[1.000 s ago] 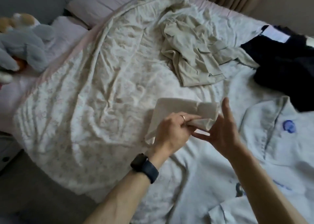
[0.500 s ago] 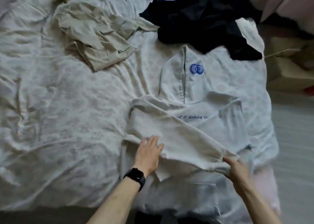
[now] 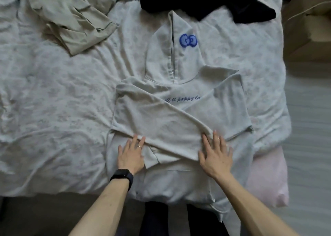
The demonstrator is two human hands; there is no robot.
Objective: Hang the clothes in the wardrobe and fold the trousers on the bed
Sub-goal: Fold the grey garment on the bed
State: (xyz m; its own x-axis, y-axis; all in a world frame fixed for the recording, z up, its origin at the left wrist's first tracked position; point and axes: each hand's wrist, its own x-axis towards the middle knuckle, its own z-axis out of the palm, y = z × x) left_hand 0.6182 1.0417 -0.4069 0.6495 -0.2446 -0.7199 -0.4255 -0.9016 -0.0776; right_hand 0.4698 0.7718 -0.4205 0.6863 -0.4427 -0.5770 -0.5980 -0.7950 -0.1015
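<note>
Hands flat on pale hoodie point(image 3: 161, 121), left hand point(image 3: 130, 155), right hand point(image 3: 215, 155), bed point(image 3: 53, 101)

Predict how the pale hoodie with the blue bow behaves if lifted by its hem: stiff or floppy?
Likely floppy: the hoodie hangs limp over the edge of the bed, and its crossed sleeves lie flat. The folds would probably fall open unless supported from underneath.
</note>
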